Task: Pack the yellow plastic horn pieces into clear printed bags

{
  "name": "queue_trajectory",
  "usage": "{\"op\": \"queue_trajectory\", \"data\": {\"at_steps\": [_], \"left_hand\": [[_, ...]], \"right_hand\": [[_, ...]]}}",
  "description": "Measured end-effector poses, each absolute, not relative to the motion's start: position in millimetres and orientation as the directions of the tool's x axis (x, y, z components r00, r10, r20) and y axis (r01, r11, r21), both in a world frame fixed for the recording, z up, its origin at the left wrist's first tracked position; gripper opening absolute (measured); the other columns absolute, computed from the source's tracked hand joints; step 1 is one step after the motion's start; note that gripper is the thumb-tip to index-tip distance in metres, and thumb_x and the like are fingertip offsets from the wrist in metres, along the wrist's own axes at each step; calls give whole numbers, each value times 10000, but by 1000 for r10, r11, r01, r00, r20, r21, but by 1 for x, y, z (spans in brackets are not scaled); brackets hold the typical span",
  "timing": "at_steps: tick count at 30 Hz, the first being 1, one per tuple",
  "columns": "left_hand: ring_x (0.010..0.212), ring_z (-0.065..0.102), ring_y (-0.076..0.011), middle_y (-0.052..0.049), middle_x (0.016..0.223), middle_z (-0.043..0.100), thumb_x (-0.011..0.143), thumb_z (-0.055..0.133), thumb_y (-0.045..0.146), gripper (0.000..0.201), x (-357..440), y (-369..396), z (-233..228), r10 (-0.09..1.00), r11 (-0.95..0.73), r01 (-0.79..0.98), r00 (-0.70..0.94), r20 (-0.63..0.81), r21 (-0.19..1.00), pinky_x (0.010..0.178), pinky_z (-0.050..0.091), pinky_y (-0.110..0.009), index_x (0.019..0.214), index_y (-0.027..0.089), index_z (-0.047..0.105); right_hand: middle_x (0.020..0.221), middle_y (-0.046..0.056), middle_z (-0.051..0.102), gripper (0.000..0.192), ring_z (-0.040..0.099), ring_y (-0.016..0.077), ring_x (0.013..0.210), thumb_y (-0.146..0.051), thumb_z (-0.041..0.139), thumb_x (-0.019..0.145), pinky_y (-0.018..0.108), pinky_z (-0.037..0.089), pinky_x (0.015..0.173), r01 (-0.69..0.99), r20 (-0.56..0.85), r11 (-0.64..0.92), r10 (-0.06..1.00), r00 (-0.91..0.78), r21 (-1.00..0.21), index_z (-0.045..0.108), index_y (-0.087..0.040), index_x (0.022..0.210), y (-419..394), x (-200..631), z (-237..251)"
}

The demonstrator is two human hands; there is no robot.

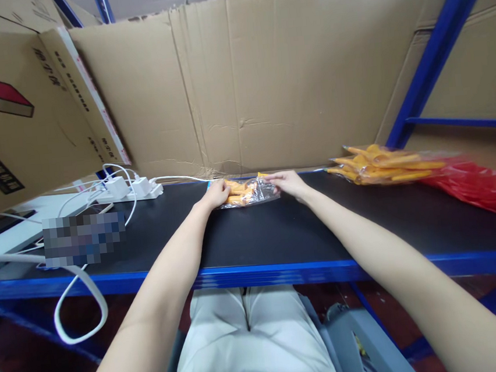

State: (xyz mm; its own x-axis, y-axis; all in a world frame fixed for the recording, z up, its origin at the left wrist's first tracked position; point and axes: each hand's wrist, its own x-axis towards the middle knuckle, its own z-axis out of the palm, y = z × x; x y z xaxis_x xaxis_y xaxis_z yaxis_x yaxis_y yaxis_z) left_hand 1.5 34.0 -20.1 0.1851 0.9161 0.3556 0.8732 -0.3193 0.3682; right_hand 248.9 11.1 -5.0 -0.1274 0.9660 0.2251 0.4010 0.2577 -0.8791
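Observation:
A clear plastic bag (252, 191) with orange-yellow pieces inside lies on the black tabletop (270, 230), close to the cardboard at the back. My left hand (218, 193) is closed on the bag's left end. At the other end, my right hand (289, 184) pinches a small orange-yellow piece (263, 176) by the bag's right side; whether its fingers also grip the plastic is hard to see. Further right lies a pile of similar orange-yellow long pieces (386, 164) in clear wrapping. I cannot make out exactly what these pieces are.
Red plastic bags (480, 184) lie at the right. White chargers in a power strip (129, 188) stand at the back left, with cables hanging over the front edge. A large cardboard box (38, 101) rises at the left. Blue frame posts (441, 50) border the right side.

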Motion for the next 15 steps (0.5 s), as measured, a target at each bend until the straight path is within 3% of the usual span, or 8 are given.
{"op": "queue_trajectory", "data": {"at_steps": [3,6,9,13,15], "left_hand": [[844,540,-196,-79,854,585,826,445,255,143,-6,39,-24,916,-298,885,160,367,357,730,402,-290,702,185,447],[889,538,-204,-89,893,586,827,440,249,130,-12,40,-24,917,-272,892,127,378,361,764,400,-295,714,186,450],[908,538,-203,-87,896,591,824,445,239,123,-15,39,-24,924,-240,895,91,371,377,780,397,-290,713,188,454],[888,544,-197,-82,875,592,826,451,243,146,-16,38,-23,925,-236,883,76,373,406,773,394,-281,689,193,441],[869,547,-198,-80,851,589,822,454,237,154,-15,37,-22,927,-236,877,74,367,420,766,393,-283,675,192,438]], "right_hand": [[1083,116,653,329,616,143,883,-112,455,838,287,460,873,629,446,339,895,14,-700,644,-96,1106,25,270,-8],[1264,112,551,394,481,211,1181,-154,458,839,357,352,1017,852,525,242,850,44,-464,581,-121,1211,37,297,-16],[1423,99,376,472,343,260,1299,-257,459,862,427,309,1043,925,424,106,904,64,-364,475,-155,1323,45,317,-27],[1409,92,400,458,368,268,1286,-330,400,895,457,291,1045,955,191,42,981,15,-293,476,-186,1322,51,324,-36],[1423,94,377,487,365,283,1285,-340,382,897,501,280,1039,961,157,30,987,15,-276,425,-190,1358,50,321,-37]]}}
